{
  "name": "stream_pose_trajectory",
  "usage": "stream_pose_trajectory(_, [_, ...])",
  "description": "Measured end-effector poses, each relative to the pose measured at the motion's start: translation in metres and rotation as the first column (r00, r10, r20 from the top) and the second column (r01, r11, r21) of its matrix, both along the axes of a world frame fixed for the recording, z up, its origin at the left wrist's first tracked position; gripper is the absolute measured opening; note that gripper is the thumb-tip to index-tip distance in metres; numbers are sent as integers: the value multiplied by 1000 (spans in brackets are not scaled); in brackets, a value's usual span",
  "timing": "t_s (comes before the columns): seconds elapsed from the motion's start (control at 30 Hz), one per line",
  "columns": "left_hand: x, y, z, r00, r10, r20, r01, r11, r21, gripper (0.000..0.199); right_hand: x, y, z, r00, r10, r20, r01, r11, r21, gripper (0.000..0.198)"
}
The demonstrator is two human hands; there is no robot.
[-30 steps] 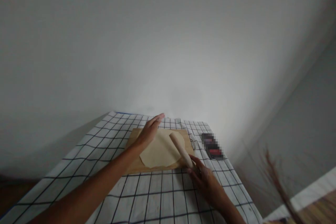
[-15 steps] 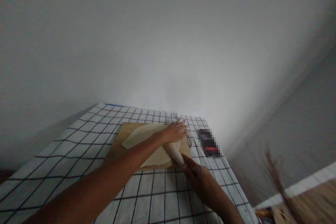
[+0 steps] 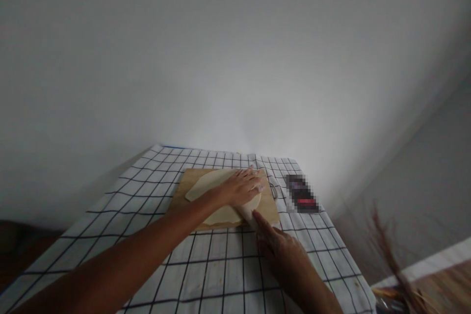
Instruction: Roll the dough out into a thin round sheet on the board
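Note:
A pale, thin sheet of dough (image 3: 206,184) lies on a wooden board (image 3: 178,198), partly hidden under my left forearm. Across its right part rests a light rolling pin (image 3: 247,215), slanting toward me. My left hand (image 3: 243,188) lies flat over the pin's middle and far part, fingers stretched out and pale with what looks like flour. My right hand (image 3: 277,243) is closed around the pin's near end, just past the front edge of the board. The far end of the pin is hidden by my left hand.
A white cloth with dark checks (image 3: 217,274) covers the table. Right of the board lies a blurred-out dark item with red (image 3: 303,195), and a small loop (image 3: 273,190) shows at the board's edge. Dry reddish stalks (image 3: 384,240) stand beyond the table's right side. A plain wall rises behind.
The whole view has shifted, so the board appears farther right. Relative to the board, my left hand has slid left and nearer me, covering more of the pin. My right hand keeps its grip.

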State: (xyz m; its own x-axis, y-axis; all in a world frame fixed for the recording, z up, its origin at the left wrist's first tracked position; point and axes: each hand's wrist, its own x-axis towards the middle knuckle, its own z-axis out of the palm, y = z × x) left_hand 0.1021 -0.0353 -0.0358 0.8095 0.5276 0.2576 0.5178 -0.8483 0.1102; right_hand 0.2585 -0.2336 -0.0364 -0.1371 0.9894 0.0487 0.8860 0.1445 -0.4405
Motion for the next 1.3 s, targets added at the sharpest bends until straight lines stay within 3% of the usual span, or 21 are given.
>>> stream_pose_trajectory(0.3, [-49,-59,17,996,83,33,-83,997,-3,52,-14,-16,1,997,34,67,-38,998,50,66])
stream_pose_trajectory(0.43, [-77,-86,14,995,83,58,-81,996,-24,55,-21,-22,2,995,63,72,-68,995,71,62])
stream_pose_trajectory(0.57, [-112,-94,5,973,182,145,-145,962,-230,56,-28,-26,4,994,67,90,-75,993,88,61])
stream_pose_trajectory(0.7, [-132,-86,19,896,333,292,-213,902,-376,57,-36,-25,8,998,59,21,-61,992,112,60])
stream_pose_trajectory(0.87, [-113,-79,41,885,346,313,-240,913,-330,60,-41,-23,8,990,98,-99,-87,991,106,58])
stream_pose_trajectory(1.07, [-65,-77,26,977,186,109,-175,979,-104,56,-32,-23,8,987,77,-139,-72,997,40,53])
stream_pose_trajectory(1.3, [-9,-21,23,946,203,254,-186,979,-89,55,-11,-15,3,992,-63,-105,66,998,23,37])
